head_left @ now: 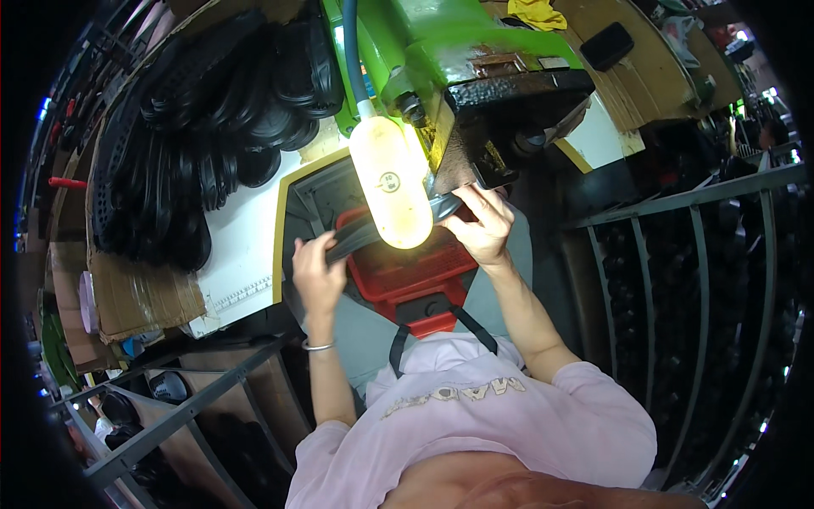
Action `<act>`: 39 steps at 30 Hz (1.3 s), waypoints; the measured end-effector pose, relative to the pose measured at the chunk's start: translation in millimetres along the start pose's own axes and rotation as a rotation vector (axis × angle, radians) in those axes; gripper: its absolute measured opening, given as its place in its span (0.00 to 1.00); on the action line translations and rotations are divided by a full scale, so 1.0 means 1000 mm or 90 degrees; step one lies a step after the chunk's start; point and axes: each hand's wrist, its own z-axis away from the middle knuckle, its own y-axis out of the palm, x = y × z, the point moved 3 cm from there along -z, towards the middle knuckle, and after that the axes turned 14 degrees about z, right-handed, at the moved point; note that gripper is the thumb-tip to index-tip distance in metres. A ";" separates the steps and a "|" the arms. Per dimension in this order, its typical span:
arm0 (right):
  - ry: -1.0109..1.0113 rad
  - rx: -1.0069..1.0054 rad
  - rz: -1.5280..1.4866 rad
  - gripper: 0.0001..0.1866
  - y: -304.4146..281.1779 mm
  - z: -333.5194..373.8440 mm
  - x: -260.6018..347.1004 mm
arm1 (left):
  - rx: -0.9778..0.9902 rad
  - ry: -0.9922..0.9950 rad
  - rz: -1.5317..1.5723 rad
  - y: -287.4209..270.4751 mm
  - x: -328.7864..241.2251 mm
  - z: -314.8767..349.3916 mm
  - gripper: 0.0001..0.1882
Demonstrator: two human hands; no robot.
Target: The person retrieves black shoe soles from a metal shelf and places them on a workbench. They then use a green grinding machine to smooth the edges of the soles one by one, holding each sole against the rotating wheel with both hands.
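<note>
A long black shoe sole (360, 237) is held crosswise below the green machine (475, 59), its middle hidden behind a bright lamp. At its left end, my left hand (318, 273) has its fingers bent around the edge, slightly blurred. My right hand (482, 224) pinches the other end, thumb and fingers closed, right beside the dark working head (458, 157) of the machine. Whether the sole touches that head is hard to make out. Under both hands, a red tray (381, 284) sits over my lap, with dark straps at its near edge.
The lit lamp (388, 182) hangs from a blue-grey cable between my hands. Black soles (195, 127) lie heaped on the white tabletop (242, 246) at left. Metal racks (687, 254) stand on the right and at lower left. A phone-like black object (607, 46) rests on cardboard.
</note>
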 end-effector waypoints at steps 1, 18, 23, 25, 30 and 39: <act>-0.003 0.002 0.002 0.25 0.000 0.000 -0.001 | -0.001 0.074 -0.013 0.011 -0.036 -0.015 0.22; 0.744 0.008 -0.910 0.23 0.087 0.187 -0.151 | -0.161 -0.122 0.771 0.150 -0.064 -0.012 0.26; 0.614 -0.078 -0.358 0.19 0.003 0.128 -0.160 | -0.131 -0.122 0.740 0.133 -0.061 -0.010 0.28; 0.514 -0.115 -0.168 0.22 -0.039 0.091 -0.166 | -0.097 -0.071 0.645 0.130 -0.056 -0.012 0.30; 0.391 -0.069 -0.105 0.23 -0.077 0.017 -0.126 | -0.113 -0.071 0.692 0.115 -0.034 -0.013 0.28; 0.366 0.062 -0.236 0.31 -0.026 0.004 -0.062 | -0.168 -0.115 0.918 0.037 0.000 0.019 0.25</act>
